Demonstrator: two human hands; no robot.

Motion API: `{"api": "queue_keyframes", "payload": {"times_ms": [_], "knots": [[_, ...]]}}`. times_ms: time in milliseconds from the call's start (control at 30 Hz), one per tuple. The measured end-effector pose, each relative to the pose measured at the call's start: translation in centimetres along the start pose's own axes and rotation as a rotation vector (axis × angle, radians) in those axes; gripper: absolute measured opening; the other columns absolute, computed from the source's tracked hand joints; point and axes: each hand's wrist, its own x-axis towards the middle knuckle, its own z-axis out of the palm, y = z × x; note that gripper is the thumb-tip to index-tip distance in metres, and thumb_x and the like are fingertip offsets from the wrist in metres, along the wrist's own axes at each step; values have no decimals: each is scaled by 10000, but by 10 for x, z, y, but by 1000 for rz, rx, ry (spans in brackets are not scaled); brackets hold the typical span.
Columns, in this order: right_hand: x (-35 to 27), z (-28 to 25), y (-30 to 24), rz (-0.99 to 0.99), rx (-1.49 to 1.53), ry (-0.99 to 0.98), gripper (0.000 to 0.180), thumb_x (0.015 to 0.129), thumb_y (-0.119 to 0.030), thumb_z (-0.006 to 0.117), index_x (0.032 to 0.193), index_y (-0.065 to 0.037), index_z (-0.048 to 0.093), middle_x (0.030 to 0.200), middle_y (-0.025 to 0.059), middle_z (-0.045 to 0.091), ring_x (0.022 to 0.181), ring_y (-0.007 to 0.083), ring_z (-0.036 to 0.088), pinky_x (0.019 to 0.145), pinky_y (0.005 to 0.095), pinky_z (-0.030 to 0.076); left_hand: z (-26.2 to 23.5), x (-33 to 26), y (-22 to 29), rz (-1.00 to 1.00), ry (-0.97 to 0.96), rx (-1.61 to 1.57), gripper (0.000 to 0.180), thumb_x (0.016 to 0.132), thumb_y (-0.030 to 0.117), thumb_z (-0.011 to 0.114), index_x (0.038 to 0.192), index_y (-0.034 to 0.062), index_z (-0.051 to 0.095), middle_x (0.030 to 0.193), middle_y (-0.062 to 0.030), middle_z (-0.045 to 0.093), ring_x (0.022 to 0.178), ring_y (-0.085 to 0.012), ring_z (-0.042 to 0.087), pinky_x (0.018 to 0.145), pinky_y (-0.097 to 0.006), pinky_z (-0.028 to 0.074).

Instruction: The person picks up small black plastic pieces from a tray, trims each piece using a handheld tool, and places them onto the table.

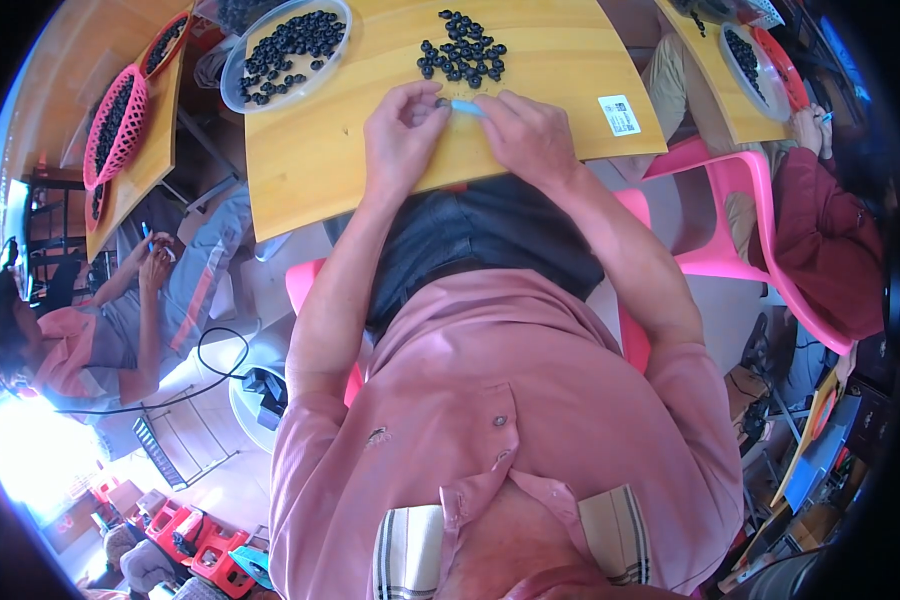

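Over the near edge of the wooden table (320,160), both my hands are closed and close together. My left hand (402,135) pinches a small dark round piece (443,102) between thumb and fingers. In my right hand (532,135) is a slim light-blue pen-like tool (465,107), its tip pointing left and meeting the piece; its exact kind is unclear. Just beyond my fingers lies a loose heap of small black round pieces (467,50). More black pieces (295,45) fill a clear plastic tub (232,75) at the table's far left.
A white printed label (618,116) is stuck on the table's right side. Co-workers sit at tables on both sides, one on a pink chair (760,200). A pink basket (135,130) of black pieces stands on the left table (160,150).
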Motion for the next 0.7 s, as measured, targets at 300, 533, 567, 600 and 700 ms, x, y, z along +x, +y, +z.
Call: {"api": "queue_keyframes", "payload": {"times_ms": [300, 533, 567, 600, 700], "knots": [[2, 1, 3, 14, 39, 62, 103, 928, -156, 721, 1003, -85, 717, 791, 61, 652, 675, 261, 707, 567, 395, 564, 0, 0, 1, 14, -22, -92, 365, 920, -45, 768, 1264, -36, 645, 1056, -61, 678, 895, -95, 668, 820, -225, 560], [1, -2, 0, -21, 13, 52, 133, 906, -138, 742, 1029, -87, 732, 785, 61, 639, 683, 257, 699, 581, 385, 559, -1, 2, -1, 4, -37, -47, 382, 944, -80, 736, 1302, -38, 609, 1102, -97, 697, 950, -130, 712, 854, -246, 586], [1, -3, -1, -7, 19, 25, 184, 889, -120, 757, 1069, -80, 755, 803, 65, 655, 699, 270, 696, 604, 389, 561, -1, 2, -2, 2, -37, -47, 382, 944, -80, 736, 1302, -38, 609, 1102, -97, 697, 950, -130, 712, 854, -246, 586], [1, -3, -1, -7, 20, 25, 184, 889, -120, 757, 1069, -80, 755, 803, 65, 655, 699, 270, 696, 604, 389, 561, -1, 2, -1, 5, -35, -34, 381, 944, -80, 737, 1302, -37, 611, 1100, -93, 697, 947, -128, 710, 855, -245, 585], [1, -3, 0, -11, 6, 16, 184, 887, -118, 759, 1066, -78, 756, 803, 65, 655, 698, 266, 697, 602, 387, 560, -1, 2, -1, 8, -33, -42, 372, 934, -65, 749, 1284, -34, 628, 1084, -78, 686, 931, -114, 689, 847, -238, 573]]}}
